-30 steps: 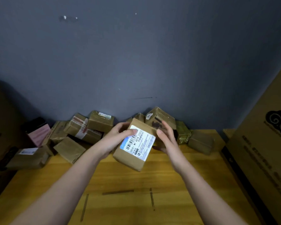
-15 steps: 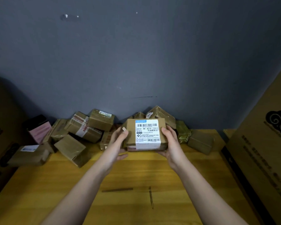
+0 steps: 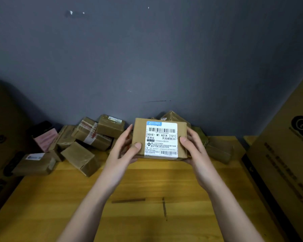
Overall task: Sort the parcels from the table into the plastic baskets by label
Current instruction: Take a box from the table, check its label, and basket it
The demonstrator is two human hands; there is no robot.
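A brown cardboard parcel with a white barcode label facing me is held level above the wooden table. My left hand grips its left end, thumb on the top face and fingers underneath. My right hand grips its right end the same way. Several other brown parcels lie heaped along the wall at the table's back left, and a few more sit behind and right of the held parcel. No plastic basket is in view.
A large cardboard box stands at the table's right edge, and another large box at the left. A pink-and-black parcel leans in the back left pile. A dark blue wall closes the far side.
The parcel was tilted with its label askew; both hands turned it level with the label upright toward me. It then came slightly closer.
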